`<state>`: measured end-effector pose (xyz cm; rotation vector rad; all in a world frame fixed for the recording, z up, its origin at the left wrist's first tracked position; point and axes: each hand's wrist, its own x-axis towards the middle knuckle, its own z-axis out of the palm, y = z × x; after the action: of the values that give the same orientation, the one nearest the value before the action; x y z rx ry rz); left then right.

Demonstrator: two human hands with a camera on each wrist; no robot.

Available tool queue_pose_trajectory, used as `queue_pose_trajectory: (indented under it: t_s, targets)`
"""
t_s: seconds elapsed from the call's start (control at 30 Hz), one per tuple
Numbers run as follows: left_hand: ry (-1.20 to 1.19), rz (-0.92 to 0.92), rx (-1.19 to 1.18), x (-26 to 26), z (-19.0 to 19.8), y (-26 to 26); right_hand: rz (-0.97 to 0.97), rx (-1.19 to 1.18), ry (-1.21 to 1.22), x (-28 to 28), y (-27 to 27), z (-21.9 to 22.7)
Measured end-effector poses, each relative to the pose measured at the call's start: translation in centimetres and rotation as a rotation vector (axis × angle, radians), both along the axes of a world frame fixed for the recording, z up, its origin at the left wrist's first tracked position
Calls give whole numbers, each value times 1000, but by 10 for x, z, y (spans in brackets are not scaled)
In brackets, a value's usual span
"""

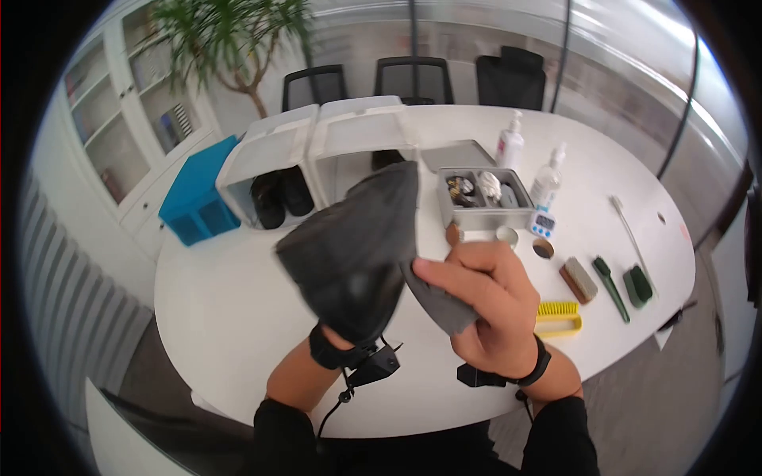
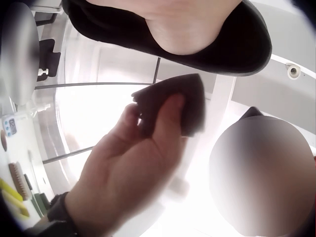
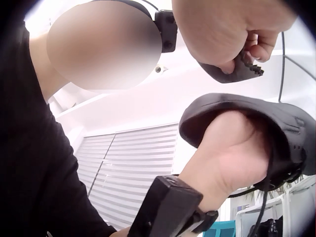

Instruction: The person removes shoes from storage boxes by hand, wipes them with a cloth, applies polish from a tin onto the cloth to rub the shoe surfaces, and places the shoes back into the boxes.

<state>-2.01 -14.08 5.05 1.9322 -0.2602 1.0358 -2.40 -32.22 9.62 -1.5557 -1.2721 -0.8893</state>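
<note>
A black shoe [image 1: 349, 238] is held up over the table, blurred in the head view. My left hand [image 1: 336, 336] reaches into its opening, only the wrist showing there; the right wrist view shows the palm side of the left hand [image 3: 237, 153] inside the shoe [image 3: 296, 131], fingers hidden. Just right of the shoe, my right hand [image 1: 496, 305] pinches a dark grey cloth [image 1: 444, 305] between thumb and fingers. In the left wrist view the folded cloth [image 2: 195, 106] is gripped by the right hand [image 2: 128, 168], below the shoe [image 2: 108, 34].
Two white boxes [image 1: 274, 131] stand behind, one holding black shoes [image 1: 298, 193], beside a blue box [image 1: 198, 190]. A grey case [image 1: 484, 218], bottles [image 1: 510, 147], a timer [image 1: 543, 224], brushes [image 1: 579, 280] and a yellow item [image 1: 559, 324] lie to the right on the white table [image 1: 230, 317].
</note>
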Motion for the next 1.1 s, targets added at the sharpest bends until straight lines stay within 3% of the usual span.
queue_pose_trajectory:
  t_s: [0.27, 0.37, 0.4, 0.47, 0.6, 0.67, 0.7, 0.73, 0.8, 0.83, 0.87, 0.93, 0.97, 1.03, 1.1]
  targets:
    - [-217, -53, 97, 16, 6, -7, 105, -166, -73, -16, 3, 0]
    - [-306, -103, 163, 18, 7, -3, -88, -34, -101, -16, -3, 0]
    - [-333, -119, 183, -4, -2, 12, -75, -50, -111, -15, -2, -2]
    - [-385, -145, 226, 13, 1, -4, -158, -8, -112, -15, 0, -4]
    - [-448, -146, 265, 21, -6, 4, -41, -158, -110, -27, 2, -5]
    - [54, -896, -443, 35, -20, 3, 23, -246, -132, -30, 6, -5]
    - [39, -902, -417, 38, -20, 4, 11, -258, -125, -32, 5, -3]
    - [26, -900, -420, 40, -20, 4, -3, -270, -119, -35, 4, -2]
    - [-431, -63, 293, 39, -17, 5, -102, -211, -184, -32, 2, -8]
    - [-232, -245, 58, 36, -16, 5, -203, -144, -238, -32, 1, -10]
    - [-236, -239, 47, 31, -14, 6, -197, -155, -243, -33, -2, -11]
    - [-172, -102, 170, 6, 10, 10, -190, -202, -179, -37, -3, -7]
    - [-171, -97, 162, 9, 7, 9, -148, -208, -164, -39, -4, -6]
    - [-162, 78, 329, 17, 2, 6, -163, -180, -190, -40, -5, -5]
    - [-80, 38, 298, 18, 2, 5, -204, -126, -218, -40, -9, -4]
